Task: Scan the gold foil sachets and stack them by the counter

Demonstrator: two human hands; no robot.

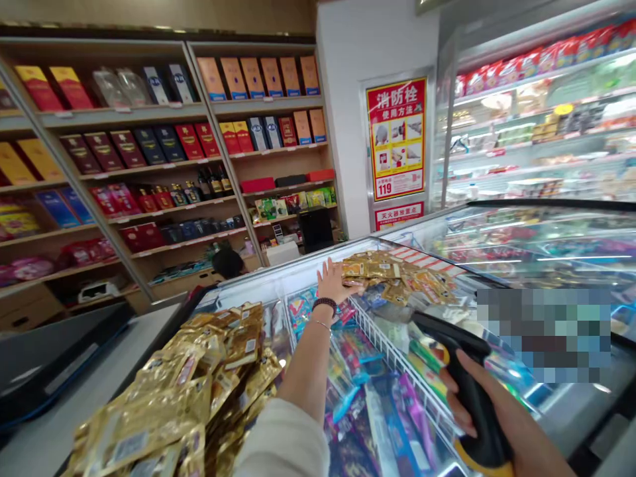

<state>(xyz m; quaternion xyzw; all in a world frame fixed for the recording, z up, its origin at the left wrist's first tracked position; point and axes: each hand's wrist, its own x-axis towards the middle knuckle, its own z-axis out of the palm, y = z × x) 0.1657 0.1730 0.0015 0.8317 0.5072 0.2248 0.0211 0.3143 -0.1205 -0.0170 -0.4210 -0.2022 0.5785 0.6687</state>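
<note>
My left hand (334,283) reaches forward over the chest freezer, its fingers spread, wearing a dark bead bracelet and a thin bangle. It is at the left edge of a pile of gold foil packets (380,266) on the freezer's far part; whether it touches them I cannot tell. My right hand (472,404) is wrapped round the grip of a black and yellow barcode scanner (484,421), whose head points forward left over the freezer. A larger heap of gold foil packets (169,391) with barcode labels lies at the left, beside my left forearm.
Inside the freezer, colourful wrapped ice creams (392,417) lie beside a white wire divider (382,341). Glass lids (536,245) cover the right part. A dark tray-like object (59,358) is on the left counter. Shelves of boxes (173,142) and a person's head (227,263) are beyond.
</note>
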